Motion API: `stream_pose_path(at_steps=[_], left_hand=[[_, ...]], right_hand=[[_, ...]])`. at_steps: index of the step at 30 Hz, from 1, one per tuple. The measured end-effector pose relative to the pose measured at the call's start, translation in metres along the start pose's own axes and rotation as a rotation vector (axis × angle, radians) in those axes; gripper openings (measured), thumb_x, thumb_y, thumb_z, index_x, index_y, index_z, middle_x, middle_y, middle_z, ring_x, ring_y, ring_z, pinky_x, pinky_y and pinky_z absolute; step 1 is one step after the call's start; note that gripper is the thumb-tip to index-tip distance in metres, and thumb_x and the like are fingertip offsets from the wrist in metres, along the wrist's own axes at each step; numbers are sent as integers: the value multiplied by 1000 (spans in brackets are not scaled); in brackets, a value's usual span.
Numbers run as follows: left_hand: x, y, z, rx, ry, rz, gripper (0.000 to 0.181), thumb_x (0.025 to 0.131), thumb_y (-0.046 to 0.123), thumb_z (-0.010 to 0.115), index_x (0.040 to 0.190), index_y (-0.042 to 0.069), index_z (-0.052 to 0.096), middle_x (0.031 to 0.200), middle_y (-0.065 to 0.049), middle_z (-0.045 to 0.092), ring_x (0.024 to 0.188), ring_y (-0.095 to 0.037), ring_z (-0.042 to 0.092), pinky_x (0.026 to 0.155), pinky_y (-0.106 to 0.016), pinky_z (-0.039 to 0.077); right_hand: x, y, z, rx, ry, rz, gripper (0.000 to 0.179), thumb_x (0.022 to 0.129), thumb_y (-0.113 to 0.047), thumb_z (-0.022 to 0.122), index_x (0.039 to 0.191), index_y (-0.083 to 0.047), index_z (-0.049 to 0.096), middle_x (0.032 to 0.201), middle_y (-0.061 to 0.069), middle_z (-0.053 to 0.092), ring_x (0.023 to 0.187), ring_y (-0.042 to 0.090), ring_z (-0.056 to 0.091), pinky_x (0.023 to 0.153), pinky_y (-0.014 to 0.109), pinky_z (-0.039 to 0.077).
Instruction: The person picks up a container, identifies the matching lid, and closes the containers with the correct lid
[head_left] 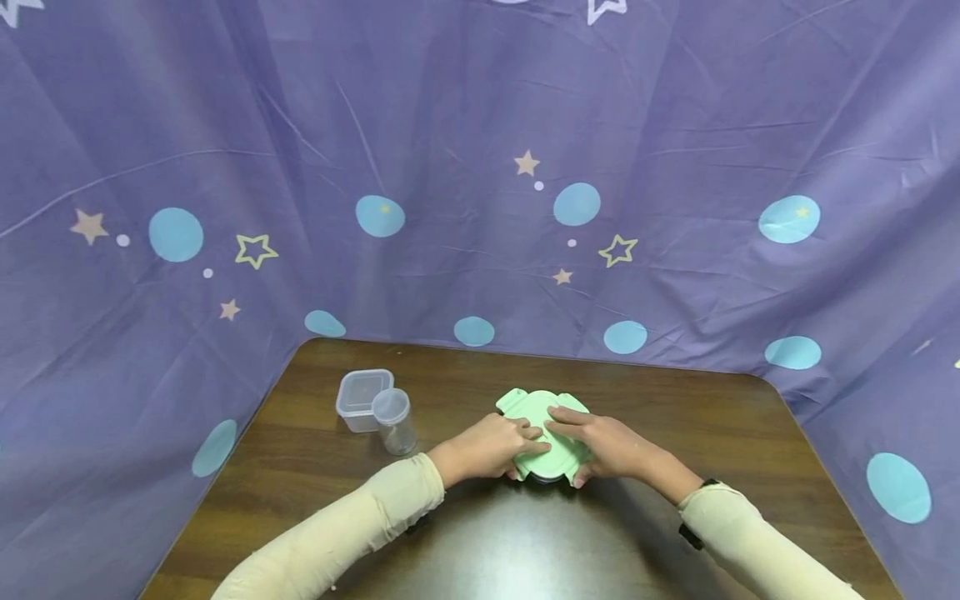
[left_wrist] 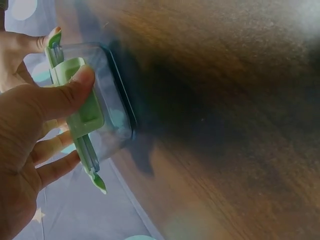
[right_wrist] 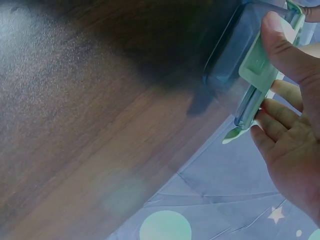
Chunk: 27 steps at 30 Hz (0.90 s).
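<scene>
A clear food container (left_wrist: pixel 115 107) with a light green clip-on lid (head_left: pixel 542 417) stands on the wooden table. My left hand (head_left: pixel 491 446) grips its left side; in the left wrist view the thumb presses a green side clip (left_wrist: pixel 90 117) lying against the wall, while fingers reach over the lid. From the right, my right hand (head_left: pixel 611 446) holds it likewise, its thumb on another folded clip (right_wrist: pixel 257 65) in the right wrist view. Other clips stick outward from the lid's edge. The fingers hide part of the lid top.
Left of the hands stand a clear round jar (head_left: pixel 396 425) and, behind it, a squarish translucent plastic box (head_left: pixel 356 412) with a lid. Purple patterned cloth (head_left: pixel 465 250) hangs along the back and sides of the brown table (head_left: pixel 675 533).
</scene>
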<state>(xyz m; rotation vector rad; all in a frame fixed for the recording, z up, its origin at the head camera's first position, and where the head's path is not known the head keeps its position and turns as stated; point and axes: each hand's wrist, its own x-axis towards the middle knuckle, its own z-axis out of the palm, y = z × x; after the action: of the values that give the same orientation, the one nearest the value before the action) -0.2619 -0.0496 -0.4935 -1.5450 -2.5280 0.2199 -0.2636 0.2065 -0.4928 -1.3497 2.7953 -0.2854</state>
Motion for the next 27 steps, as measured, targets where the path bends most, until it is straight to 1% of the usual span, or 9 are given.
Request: stream_pose_path(at_steps=[4,8,11,15,18,20,23,27], left_hand=[[-2,0,2,1,18,0,71,73,41,88,139,30,64,138,9,66,120,-11,64,78,-28,60],[-4,1,5,25,32,5,73,74,42,87,141,29,62,143,7,63,126,-14,64,81,-29,61],[-5,2,8,35,41,7,73,76,39,87,143,28,60,144,6,62,127,-17,64,79,-29,62],[-7,4,12,28,44,-6,75,78,36,87,146,26,56,145,5,60,128,-20,64,76,-30,62],[-8,5,12,24,54,-10,76,78,35,87,147,26,55,145,5,60,127,-20,65,75,-31,62],[-7,3,14,23,61,-7,75,78,36,87,146,27,56,144,6,61,126,-19,65,74,-30,62],[-6,0,12,10,45,-10,75,77,38,87,145,30,57,143,8,62,126,-16,65,74,-29,61],[-4,-3,9,-5,1,-19,77,75,43,87,145,34,57,143,12,61,127,-12,63,78,-32,61]], right_hand=[[0,0,0,1,-1,10,97,62,-38,92,145,-4,55,156,17,47,137,40,54,95,49,57],[1,-1,0,1,-2,7,97,63,-38,92,145,-5,55,156,17,47,137,40,53,95,50,57],[1,-2,-1,-3,0,6,96,62,-38,93,144,-4,56,156,17,48,136,40,53,95,49,57],[0,-2,0,-9,4,8,96,62,-38,93,144,-4,57,155,17,49,135,40,54,95,49,57],[-1,-2,0,-8,8,11,95,62,-37,93,144,-4,57,155,17,49,135,40,55,95,48,57],[-1,-2,1,-7,12,14,95,62,-37,93,144,-5,57,155,16,49,134,40,56,95,48,57],[-1,-2,2,-9,17,17,96,61,-37,93,144,-6,57,155,16,50,133,39,57,94,48,58],[0,-2,2,-10,18,21,97,62,-36,94,145,-6,56,155,16,50,131,39,58,91,48,59]])
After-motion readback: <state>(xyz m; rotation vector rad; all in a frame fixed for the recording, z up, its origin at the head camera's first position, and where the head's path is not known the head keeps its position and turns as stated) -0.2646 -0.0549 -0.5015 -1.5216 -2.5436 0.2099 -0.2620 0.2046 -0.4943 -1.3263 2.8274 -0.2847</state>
